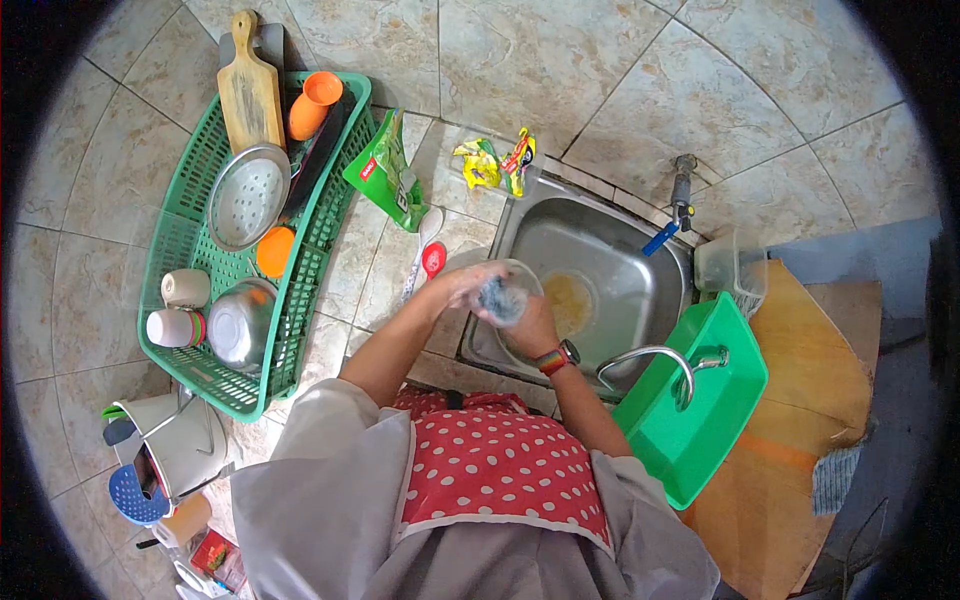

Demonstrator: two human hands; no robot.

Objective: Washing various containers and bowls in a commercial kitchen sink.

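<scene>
Both my hands meet over the left edge of the stainless steel sink (pixel 637 277). Between them is a clear plastic container (pixel 527 271), with a blue-grey scrubber (pixel 501 298) inside or against it. My left hand (pixel 469 289) is at the container's left side; its fingers are blurred. My right hand (pixel 534 326), with a watch on its wrist, grips the container's lower right side. Which hand holds the scrubber, I cannot tell. Left of the hands, a white spoon (pixel 420 251) and a red spoon (pixel 434 259) lie on the tiled counter.
On the left stands a green dish basket (pixel 277 360) with a cutting board, colander, bowl and cups. Behind the spoons is a green soap pouch (pixel 388 176), near yellow wrappers (pixel 495 161). A curved faucet (pixel 652 352) reaches over a green basin (pixel 697 427); a blue-handled tap (pixel 660 238) is on the wall.
</scene>
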